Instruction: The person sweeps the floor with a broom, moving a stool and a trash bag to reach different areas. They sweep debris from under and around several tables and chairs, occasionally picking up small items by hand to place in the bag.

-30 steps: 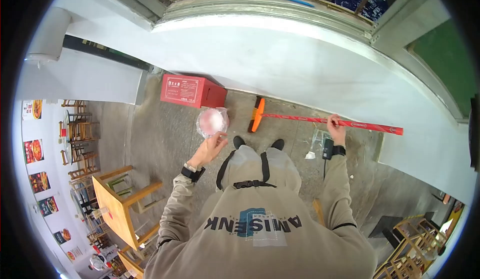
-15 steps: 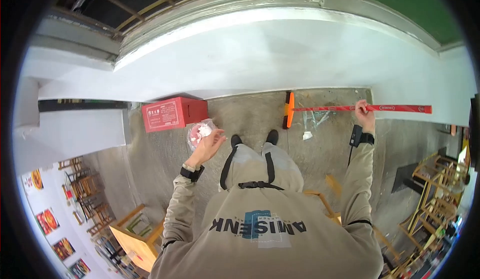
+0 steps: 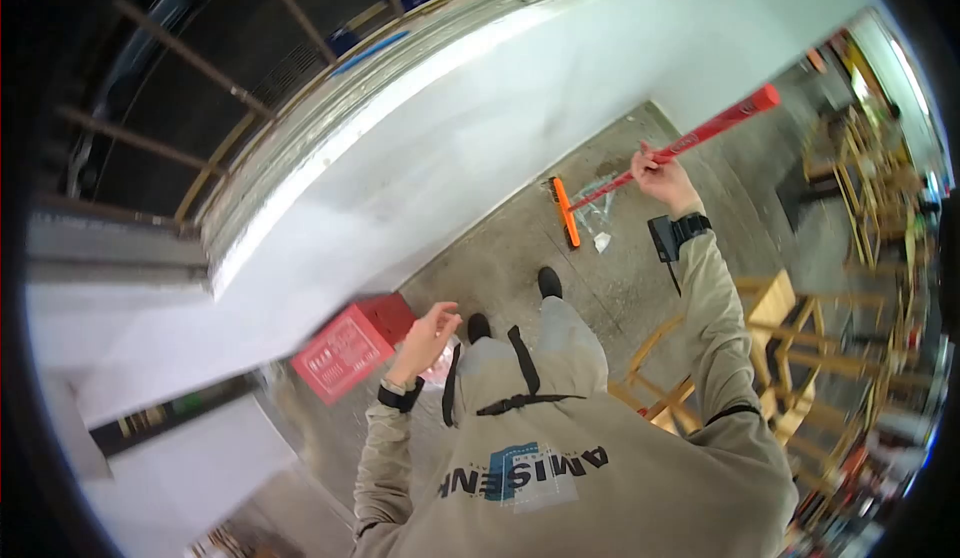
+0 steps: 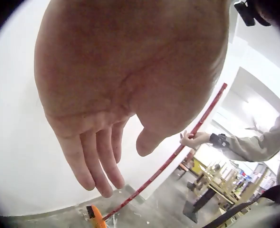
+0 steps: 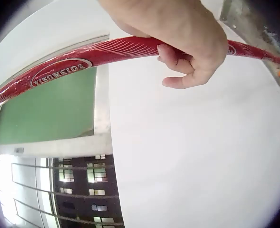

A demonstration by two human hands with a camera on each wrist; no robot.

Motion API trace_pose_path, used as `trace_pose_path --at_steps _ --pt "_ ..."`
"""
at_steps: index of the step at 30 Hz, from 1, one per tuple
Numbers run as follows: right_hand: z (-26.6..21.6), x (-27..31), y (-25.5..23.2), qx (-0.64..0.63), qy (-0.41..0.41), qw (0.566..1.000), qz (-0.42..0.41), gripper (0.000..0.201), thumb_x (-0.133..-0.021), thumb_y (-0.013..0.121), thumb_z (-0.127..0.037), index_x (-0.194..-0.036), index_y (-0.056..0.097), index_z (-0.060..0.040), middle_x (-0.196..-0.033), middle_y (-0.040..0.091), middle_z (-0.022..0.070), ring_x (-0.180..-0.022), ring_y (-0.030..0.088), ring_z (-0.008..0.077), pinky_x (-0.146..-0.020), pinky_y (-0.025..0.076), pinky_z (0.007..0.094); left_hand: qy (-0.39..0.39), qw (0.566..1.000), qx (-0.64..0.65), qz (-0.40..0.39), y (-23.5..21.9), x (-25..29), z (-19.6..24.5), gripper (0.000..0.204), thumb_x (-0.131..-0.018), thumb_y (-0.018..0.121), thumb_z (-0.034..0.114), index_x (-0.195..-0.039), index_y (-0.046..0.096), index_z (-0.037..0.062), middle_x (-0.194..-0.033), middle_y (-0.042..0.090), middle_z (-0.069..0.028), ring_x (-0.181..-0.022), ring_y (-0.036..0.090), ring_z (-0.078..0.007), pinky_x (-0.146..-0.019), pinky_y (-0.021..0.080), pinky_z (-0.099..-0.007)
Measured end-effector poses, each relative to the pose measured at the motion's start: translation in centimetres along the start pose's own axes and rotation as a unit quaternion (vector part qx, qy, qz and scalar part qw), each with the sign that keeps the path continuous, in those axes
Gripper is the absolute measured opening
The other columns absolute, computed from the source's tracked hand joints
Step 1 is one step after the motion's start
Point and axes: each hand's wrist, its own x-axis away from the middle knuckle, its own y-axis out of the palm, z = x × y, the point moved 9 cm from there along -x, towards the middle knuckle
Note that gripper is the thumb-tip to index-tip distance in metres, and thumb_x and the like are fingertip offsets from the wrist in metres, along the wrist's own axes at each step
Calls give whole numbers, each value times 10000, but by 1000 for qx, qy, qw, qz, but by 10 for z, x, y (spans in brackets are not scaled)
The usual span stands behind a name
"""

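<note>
My right hand (image 3: 665, 180) grips the red handle (image 3: 715, 130) of a broom partway along it, with the fingers curled round it in the right wrist view. The broom's orange head (image 3: 565, 216), with dark bristles, is down at the floor near the wall. Right beside it lie clear plastic scraps (image 3: 594, 213) and a crumpled white piece (image 3: 602, 242). My left hand (image 3: 425, 341) holds nothing; its fingers are loosely extended, as the left wrist view (image 4: 125, 95) also shows. Below it, partly hidden by hand and leg, sits a clear plastic bag with pink in it (image 3: 441, 366).
A red box (image 3: 345, 350) stands against the white wall (image 3: 400, 173) at the left. Wooden chairs and tables (image 3: 770, 318) crowd the right side. A barred window (image 3: 200, 98) runs above the wall. My black shoes (image 3: 549, 282) stand on the grey floor (image 3: 480, 268).
The broom head has moved right, from near the plastic bag to beside the scraps. Its handle end now rises higher. The head view has turned, and the left hand stays empty.
</note>
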Motion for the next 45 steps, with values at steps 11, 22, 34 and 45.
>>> trace_pose_path --at_steps 11,22,34,45 --pt "143 111 -41 75 -81 992 -53 133 -846 508 -129 -933 471 -36 -588 359 -3 -525 389 110 -708 462 284 157 981 -66 -96 -28 60 90 478 -825 612 199 -1234 403 65 -1117 561 -142 -1067 539 -246 -883 427 -364" --pt "360 231 -205 170 -132 975 -63 250 -893 457 -345 -957 505 -108 -765 507 18 -670 519 139 -697 484 288 274 935 114 -193 119 163 140 365 -870 545 218 -1161 470 10 -976 606 -118 -903 577 -186 -841 433 -319" --pt "555 708 -748 -78 -372 759 528 316 -874 460 -256 -1034 573 -8 -931 631 152 -831 617 243 -702 489 351 342 922 157 -88 185 262 72 299 -917 395 276 -738 457 45 -510 293 51 -465 258 -40 -470 246 -191" --pt "717 794 -810 30 -118 786 606 286 -870 486 -263 -998 568 -20 -881 642 87 -714 612 191 -641 503 325 333 919 206 47 192 247 111 388 -933 407 322 -657 432 50 -534 322 24 -469 307 -72 -455 270 -201"
